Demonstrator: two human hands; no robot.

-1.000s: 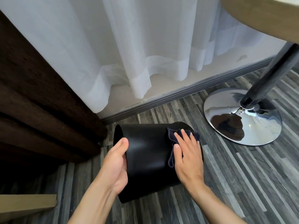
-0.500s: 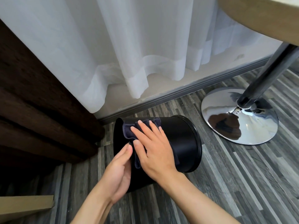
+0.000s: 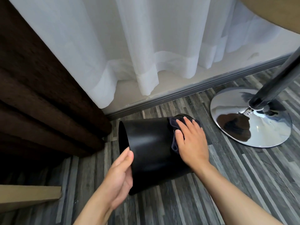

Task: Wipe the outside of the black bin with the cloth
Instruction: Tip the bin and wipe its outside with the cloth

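Observation:
The black bin [image 3: 149,143] lies on its side on the striped grey floor, one end turned left, the other right. My left hand [image 3: 121,174] cups the bin's left rim and near side, thumb on the edge. My right hand [image 3: 190,140] lies flat on the dark cloth [image 3: 172,132], pressing it against the bin's upper right part. Most of the cloth is hidden under the palm; a bunched edge shows to the left of the fingers.
A chrome table base [image 3: 253,117] with a dark pole [image 3: 274,78] stands on the floor close to the right of the bin. White sheer curtains [image 3: 146,46] and a grey baseboard [image 3: 194,90] run behind. Dark brown drapes [image 3: 40,95] hang left. A cardboard edge [image 3: 29,197] sits at lower left.
My right hand has swept the cloth from the bin's left part back to its right end. The left hand stays on the left rim.

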